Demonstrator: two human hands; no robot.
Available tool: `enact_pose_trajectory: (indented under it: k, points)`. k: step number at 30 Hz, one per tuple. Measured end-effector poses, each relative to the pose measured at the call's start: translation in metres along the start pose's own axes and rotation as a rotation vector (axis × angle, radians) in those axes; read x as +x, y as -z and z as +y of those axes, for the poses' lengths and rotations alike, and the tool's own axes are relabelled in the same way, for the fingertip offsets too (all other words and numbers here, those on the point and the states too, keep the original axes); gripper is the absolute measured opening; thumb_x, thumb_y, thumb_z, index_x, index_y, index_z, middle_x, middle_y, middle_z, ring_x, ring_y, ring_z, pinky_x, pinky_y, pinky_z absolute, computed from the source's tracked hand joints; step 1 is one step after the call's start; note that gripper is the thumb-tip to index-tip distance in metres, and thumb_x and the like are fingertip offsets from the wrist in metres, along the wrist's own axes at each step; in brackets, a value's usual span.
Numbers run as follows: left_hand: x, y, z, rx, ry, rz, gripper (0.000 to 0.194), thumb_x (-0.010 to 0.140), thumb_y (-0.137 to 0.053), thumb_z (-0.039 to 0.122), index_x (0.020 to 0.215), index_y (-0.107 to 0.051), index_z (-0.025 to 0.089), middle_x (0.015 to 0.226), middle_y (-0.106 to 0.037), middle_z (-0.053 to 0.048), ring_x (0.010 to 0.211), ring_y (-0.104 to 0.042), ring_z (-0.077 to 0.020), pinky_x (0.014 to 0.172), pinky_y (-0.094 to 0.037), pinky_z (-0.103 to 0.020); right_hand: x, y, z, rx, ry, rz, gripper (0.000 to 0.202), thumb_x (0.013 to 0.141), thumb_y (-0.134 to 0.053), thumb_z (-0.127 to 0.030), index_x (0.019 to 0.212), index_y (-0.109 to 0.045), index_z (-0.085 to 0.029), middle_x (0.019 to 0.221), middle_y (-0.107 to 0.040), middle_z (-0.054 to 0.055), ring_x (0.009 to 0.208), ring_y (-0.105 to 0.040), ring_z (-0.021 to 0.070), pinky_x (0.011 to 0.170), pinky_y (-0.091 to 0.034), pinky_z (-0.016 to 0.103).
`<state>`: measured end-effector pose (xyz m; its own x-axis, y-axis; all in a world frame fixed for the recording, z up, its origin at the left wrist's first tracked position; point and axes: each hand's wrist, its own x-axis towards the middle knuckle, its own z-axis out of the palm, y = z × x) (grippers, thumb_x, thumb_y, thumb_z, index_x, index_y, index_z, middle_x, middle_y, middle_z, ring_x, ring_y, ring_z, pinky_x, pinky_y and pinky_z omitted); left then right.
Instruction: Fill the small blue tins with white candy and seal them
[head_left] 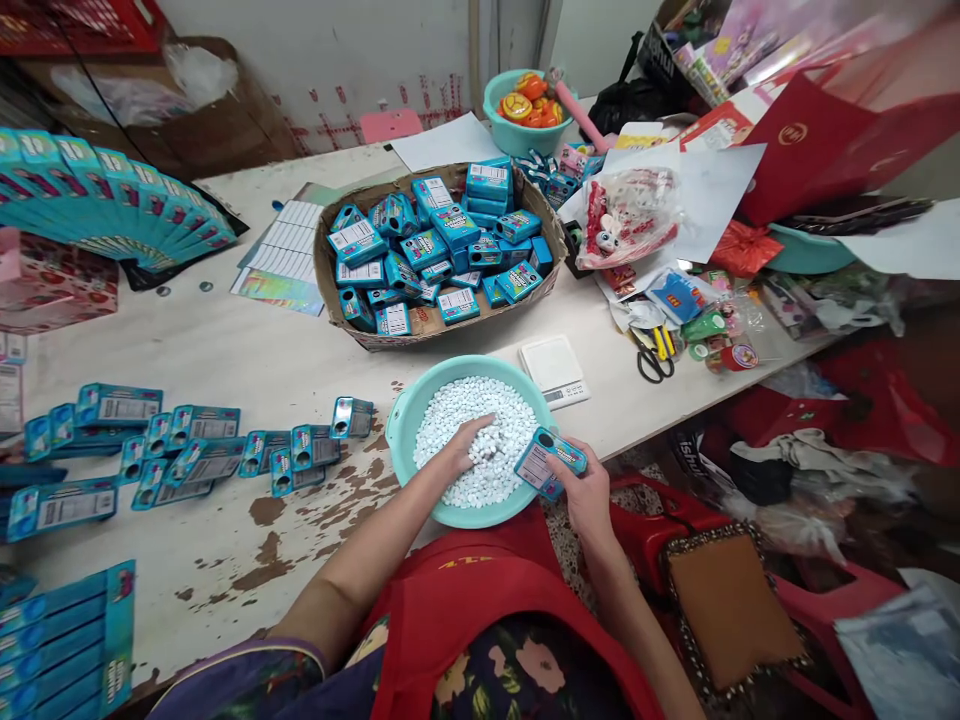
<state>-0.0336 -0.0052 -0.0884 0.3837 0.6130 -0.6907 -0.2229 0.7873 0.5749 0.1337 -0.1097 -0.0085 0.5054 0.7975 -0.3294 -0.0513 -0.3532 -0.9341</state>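
Observation:
A mint-green bowl (400,430) full of small white pellets (450,410) stands at the table's front edge. My left hand (469,447) reaches into the bowl, its fingers curled round some of the white pellets. Over the bowl's right rim, my right hand (585,480) holds a small blue box (541,462) tilted toward the pellets, with the thumb across its printed face. Behind the bowl is a cardboard tray (367,338) heaped with similar blue boxes (454,228). A white scale (551,365) lies just beyond the bowl's right side.
More blue boxes (202,460) lie along the table's left side. Black-handled scissors (654,362), packets and a plastic bag (637,215) lie to the right. A bowl of orange toys (495,100) stands at the back. A red stool (652,520) is beside me.

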Motion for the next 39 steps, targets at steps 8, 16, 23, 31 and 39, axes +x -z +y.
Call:
enact_pose_trajectory:
  k: [8,16,23,31,39]
  points:
    - [-0.037,-0.021,0.04,-0.244,0.011,-0.139,0.029,0.07,-0.062,0.044,0.075,-0.055,0.016,0.059,-0.059,-0.002,0.041,-0.051,-0.0112,0.031,-0.027,-0.018,-0.013,-0.021,-0.005,-0.366,0.261,-0.072,0.035,0.069,-0.071,-0.041,0.096,-0.064,-0.02,0.089,-0.065,0.005,0.083,-0.06,0.0209,0.076,-0.049,0.033]
    - [-0.06,-0.053,0.051,-0.169,-0.442,-0.034,0.019,0.068,-0.066,0.031,0.074,-0.054,0.017,0.073,-0.06,0.0,0.059,-0.057,-0.0102,0.054,-0.045,-0.022,-0.009,-0.054,-0.001,-0.511,0.378,-0.179,0.028,0.071,-0.067,-0.032,0.096,-0.062,-0.021,0.093,-0.063,0.005,0.091,-0.06,0.0233,0.081,-0.048,0.036]
    - [-0.057,-0.05,0.057,-0.168,-0.433,-0.015,0.024,0.068,-0.067,0.033,0.081,-0.052,0.02,0.073,-0.058,0.003,0.057,-0.057,-0.0092,0.052,-0.043,-0.021,-0.005,-0.055,-0.006,-0.493,0.411,-0.169,0.027,0.072,-0.069,-0.033,0.096,-0.062,-0.021,0.094,-0.063,0.005,0.092,-0.06,0.0234,0.081,-0.047,0.036]
    - [-0.054,-0.055,0.059,-0.109,-0.476,0.03,0.024,0.067,-0.069,0.033,0.078,-0.052,0.02,0.064,-0.053,0.005,0.05,-0.051,-0.0075,0.044,-0.037,-0.019,-0.001,-0.059,-0.013,-0.495,0.415,-0.212,0.028,0.07,-0.068,-0.026,0.097,-0.062,-0.022,0.094,-0.063,0.004,0.094,-0.059,0.0233,0.083,-0.047,0.036]
    - [-0.053,-0.06,0.064,-0.109,-0.505,0.024,0.023,0.07,-0.069,0.033,0.075,-0.051,0.019,0.056,-0.052,0.005,0.044,-0.05,-0.0079,0.044,-0.038,-0.019,0.002,-0.056,-0.02,-0.489,0.444,-0.196,0.028,0.07,-0.068,-0.024,0.097,-0.062,-0.022,0.095,-0.063,0.005,0.095,-0.059,0.023,0.087,-0.045,0.036]
